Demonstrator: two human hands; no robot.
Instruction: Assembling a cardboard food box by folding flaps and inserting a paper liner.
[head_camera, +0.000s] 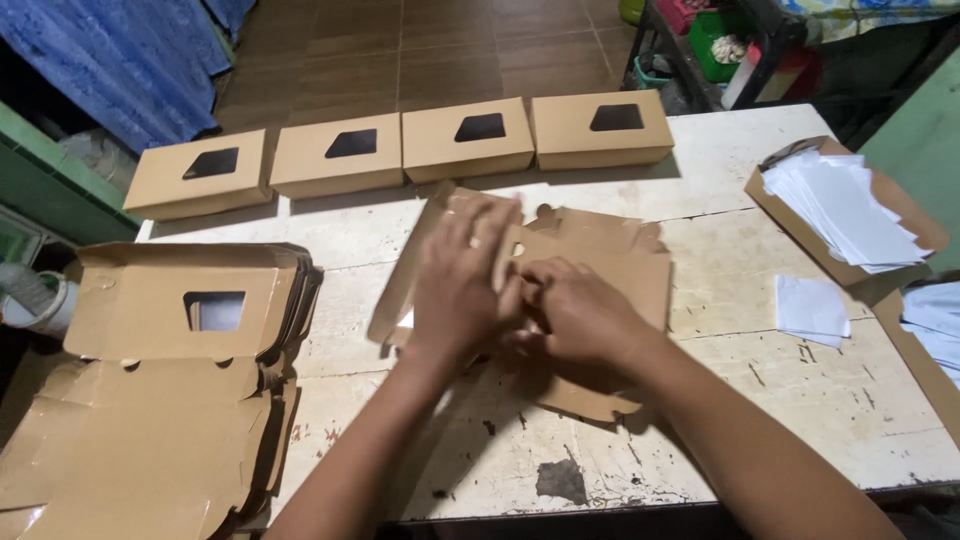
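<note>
A flat brown cardboard box blank (610, 262) lies on the worn white table (800, 430) in front of me. My left hand (458, 283) presses on its left side, where a flap is raised upright. My right hand (575, 310) grips a fold near the blank's middle, fingertips meeting those of the left hand. Both hands cover the middle of the blank.
Several folded brown boxes with dark windows (467, 137) line the table's far edge. A stack of unfolded blanks (160, 400) sits at my left. A box of white paper sheets (845, 210) and loose sheets (812, 308) lie at right. Shelving with coloured containers (720, 40) stands beyond.
</note>
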